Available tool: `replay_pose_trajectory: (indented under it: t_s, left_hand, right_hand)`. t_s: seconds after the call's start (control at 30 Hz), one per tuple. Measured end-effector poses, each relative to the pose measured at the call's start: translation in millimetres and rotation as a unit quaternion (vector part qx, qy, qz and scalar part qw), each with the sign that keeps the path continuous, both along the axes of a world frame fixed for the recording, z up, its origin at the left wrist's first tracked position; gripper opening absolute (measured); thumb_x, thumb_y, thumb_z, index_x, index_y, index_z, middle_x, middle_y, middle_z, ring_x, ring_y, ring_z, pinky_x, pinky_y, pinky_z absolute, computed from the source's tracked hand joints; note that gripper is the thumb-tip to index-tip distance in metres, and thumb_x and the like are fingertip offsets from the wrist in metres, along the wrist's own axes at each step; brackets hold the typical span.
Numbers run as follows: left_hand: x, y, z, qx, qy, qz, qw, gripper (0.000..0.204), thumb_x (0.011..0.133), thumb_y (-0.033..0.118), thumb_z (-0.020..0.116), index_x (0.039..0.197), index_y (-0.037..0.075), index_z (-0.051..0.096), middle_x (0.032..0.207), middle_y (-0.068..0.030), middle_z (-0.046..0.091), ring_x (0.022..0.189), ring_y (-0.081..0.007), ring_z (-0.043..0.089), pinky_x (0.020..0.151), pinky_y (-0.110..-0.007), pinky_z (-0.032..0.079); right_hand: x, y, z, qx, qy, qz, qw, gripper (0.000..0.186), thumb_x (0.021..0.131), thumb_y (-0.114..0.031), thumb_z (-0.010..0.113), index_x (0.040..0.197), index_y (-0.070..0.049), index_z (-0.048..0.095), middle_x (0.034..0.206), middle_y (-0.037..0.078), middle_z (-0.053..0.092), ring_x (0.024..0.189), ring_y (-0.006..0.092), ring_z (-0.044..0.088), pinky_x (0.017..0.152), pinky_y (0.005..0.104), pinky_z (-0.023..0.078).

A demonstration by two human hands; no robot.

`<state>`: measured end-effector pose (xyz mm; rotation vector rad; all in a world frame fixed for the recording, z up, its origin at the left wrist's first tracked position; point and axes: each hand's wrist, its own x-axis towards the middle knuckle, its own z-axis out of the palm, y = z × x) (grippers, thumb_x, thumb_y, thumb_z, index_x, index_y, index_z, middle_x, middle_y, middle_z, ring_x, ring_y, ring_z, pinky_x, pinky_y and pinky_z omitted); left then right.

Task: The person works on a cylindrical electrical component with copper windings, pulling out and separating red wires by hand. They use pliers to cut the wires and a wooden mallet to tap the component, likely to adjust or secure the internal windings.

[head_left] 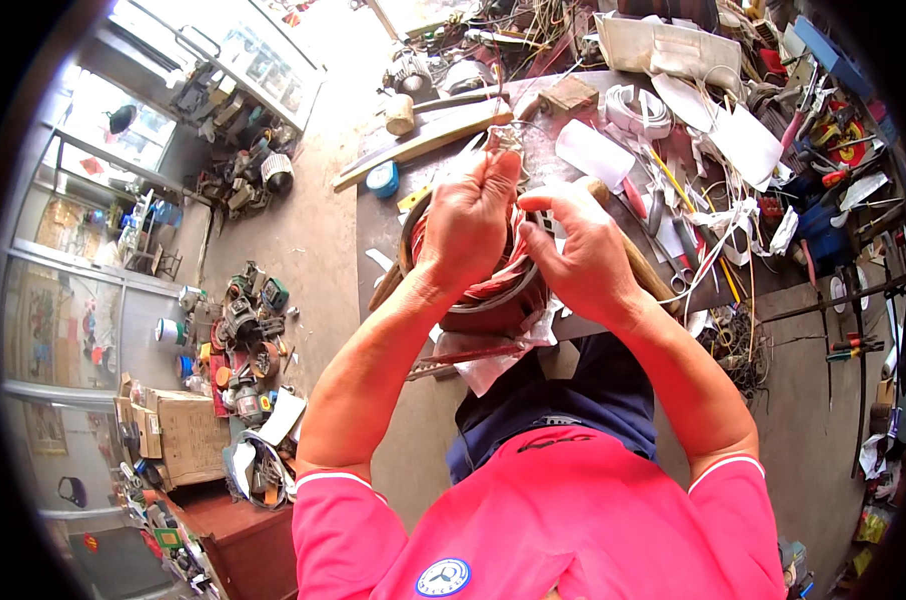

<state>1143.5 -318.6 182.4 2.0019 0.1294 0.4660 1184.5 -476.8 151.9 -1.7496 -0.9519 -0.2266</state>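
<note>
A round, dark-rimmed motor stator (488, 318) sits at the table's near edge, in front of my body. Red and white wires (503, 281) loop around inside it. Over its far left side, my left hand (473, 212) is closed in a fist, with thin wire ends (495, 138) sticking out above the fingers. My right hand (581, 247) is close on the right, thumb and forefinger curled in a pinch at the red and white strands. The fingertips partly hide what they grip. A crumpled clear plastic sheet (493, 368) hangs below the stator.
On the dark table (398, 225) lie a blue tape roll (382, 179), wooden strips (423, 142), scissors (681, 272), a yellow pencil-like stick (672, 180) and white paper (593, 150). Tangled wires and tools crowd the right. Motor parts (243, 330) and a cardboard box (188, 435) stand on the left.
</note>
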Motion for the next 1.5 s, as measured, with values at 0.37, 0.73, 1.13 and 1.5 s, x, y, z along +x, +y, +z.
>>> replay_pose_trajectory:
  t_s: [0.37, 0.73, 1.13, 1.5]
  left_hand:
    - [-35, 28, 180, -0.297, -0.213, -0.113, 0.924, 0.031, 0.101, 0.026, 0.056, 0.075, 0.010, 0.048, 0.059, 0.0026, 0.032, 0.050, -0.0107, 0.028, 0.046, -0.029, 0.023]
    - [-88, 104, 119, -0.136, -0.425, 0.097, 0.890, 0.053, 0.103, 0.051, 0.042, 0.119, 0.003, 0.059, 0.110, -0.0115, 0.066, 0.109, -0.0247, 0.060, 0.101, -0.043, 0.043]
    - [-20, -4, 17, -0.224, -0.007, -0.107, 0.969, 0.058, 0.101, 0.051, 0.054, 0.068, 0.004, 0.061, 0.056, 0.0001, 0.053, 0.050, -0.0080, 0.046, 0.050, -0.022, 0.035]
    - [-40, 45, 92, -0.512, -0.144, -0.002, 0.847, 0.055, 0.108, 0.047, 0.035, 0.066, 0.013, 0.043, 0.053, 0.0052, 0.022, 0.044, -0.0081, 0.016, 0.042, -0.028, 0.014]
  right_hand:
    - [-8, 93, 15, -0.073, 0.182, 0.186, 0.963, 0.033, 0.093, -0.036, 0.068, 0.085, -0.004, 0.069, 0.067, 0.013, 0.066, 0.058, 0.0222, 0.061, 0.059, 0.0371, 0.049]
    - [12, 96, 105, 0.029, -0.156, 0.085, 0.984, 0.041, 0.092, -0.039, 0.065, 0.067, -0.006, 0.064, 0.057, 0.015, 0.059, 0.053, 0.0355, 0.062, 0.053, 0.0418, 0.050]
    - [13, 102, 243, -0.058, -0.342, 0.012, 0.938, 0.040, 0.093, -0.044, 0.061, 0.087, -0.006, 0.069, 0.080, 0.013, 0.070, 0.071, 0.0302, 0.068, 0.067, 0.0404, 0.055]
    - [53, 10, 129, 0.051, -0.291, -0.017, 0.955, 0.056, 0.080, -0.037, 0.078, 0.115, 0.003, 0.061, 0.102, 0.021, 0.068, 0.095, 0.0318, 0.067, 0.084, 0.0408, 0.054]
